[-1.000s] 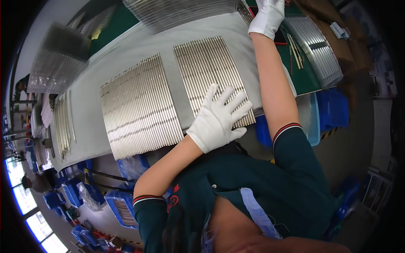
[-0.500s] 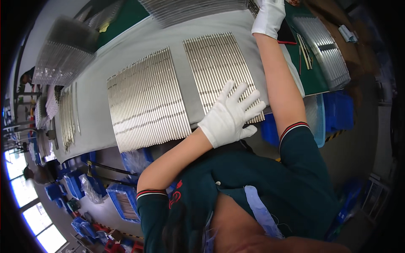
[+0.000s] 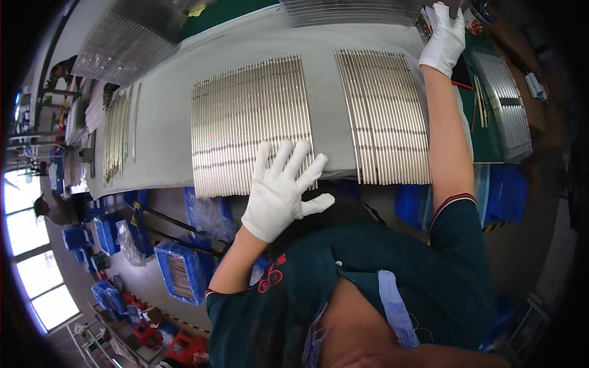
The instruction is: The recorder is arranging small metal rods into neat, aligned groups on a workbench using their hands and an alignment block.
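Two flat rows of slim silvery metal rods lie side by side on a pale cloth: a wider left row (image 3: 251,116) and a narrower right row (image 3: 386,116). My left hand (image 3: 276,193), in a white glove, has its fingers spread over the near right corner of the left row. Whether it presses on the rods cannot be told. At the far right, my white-gloved right hand (image 3: 445,40) reaches to the top edge of the view. Its fingers bend around a dark greyish thing that I cannot make out, partly cut off.
Stacked clear plastic trays (image 3: 350,11) stand at the back, with more trays (image 3: 123,49) at the far left and right (image 3: 503,104). A few loose rods (image 3: 116,135) lie at the left. Blue bins (image 3: 181,270) sit below the table edge.
My left hand has shifted from the right row to the left row, fingers still spread. The table scene has swung rightward in view; my right hand remains at the far right.
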Available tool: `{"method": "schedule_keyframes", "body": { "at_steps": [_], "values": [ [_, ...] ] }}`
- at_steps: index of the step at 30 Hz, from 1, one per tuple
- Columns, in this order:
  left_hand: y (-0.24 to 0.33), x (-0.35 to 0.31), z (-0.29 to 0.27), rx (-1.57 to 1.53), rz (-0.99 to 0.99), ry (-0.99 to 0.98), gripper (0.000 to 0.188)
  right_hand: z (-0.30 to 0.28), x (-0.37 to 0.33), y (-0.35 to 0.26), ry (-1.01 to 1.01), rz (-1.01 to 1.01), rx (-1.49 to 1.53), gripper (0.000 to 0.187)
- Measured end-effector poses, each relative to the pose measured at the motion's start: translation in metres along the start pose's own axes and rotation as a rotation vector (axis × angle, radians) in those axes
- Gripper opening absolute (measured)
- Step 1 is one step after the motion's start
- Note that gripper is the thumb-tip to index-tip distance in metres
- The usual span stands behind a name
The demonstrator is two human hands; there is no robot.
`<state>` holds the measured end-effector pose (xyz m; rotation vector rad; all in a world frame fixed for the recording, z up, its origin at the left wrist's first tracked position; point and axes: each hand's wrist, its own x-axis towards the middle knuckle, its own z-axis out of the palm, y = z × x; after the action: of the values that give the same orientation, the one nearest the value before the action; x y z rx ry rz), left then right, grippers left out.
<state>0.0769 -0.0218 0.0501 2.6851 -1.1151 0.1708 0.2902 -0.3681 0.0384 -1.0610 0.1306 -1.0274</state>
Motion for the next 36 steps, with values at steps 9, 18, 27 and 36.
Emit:
{"method": "schedule_keyframes", "body": {
  "at_steps": [9, 18, 27, 36],
  "values": [
    [0.009, -0.003, 0.010, -0.037, 0.051, 0.005, 0.067, -0.013, 0.003, 0.009, -0.121, -0.037, -0.094, 0.077],
    [0.032, 0.026, 0.020, -0.151, 0.165, 0.021, 0.065, -0.017, 0.008, 0.013, -0.176, -0.085, -0.067, 0.072],
    [0.012, -0.018, 0.006, 0.014, -0.067, -0.031, 0.074, -0.022, 0.009, 0.014, -0.138, -0.061, -0.135, 0.077],
    [0.022, -0.002, 0.011, -0.124, 0.047, 0.006, 0.064, -0.012, 0.003, 0.005, -0.141, -0.083, -0.163, 0.071]
  ]
}}
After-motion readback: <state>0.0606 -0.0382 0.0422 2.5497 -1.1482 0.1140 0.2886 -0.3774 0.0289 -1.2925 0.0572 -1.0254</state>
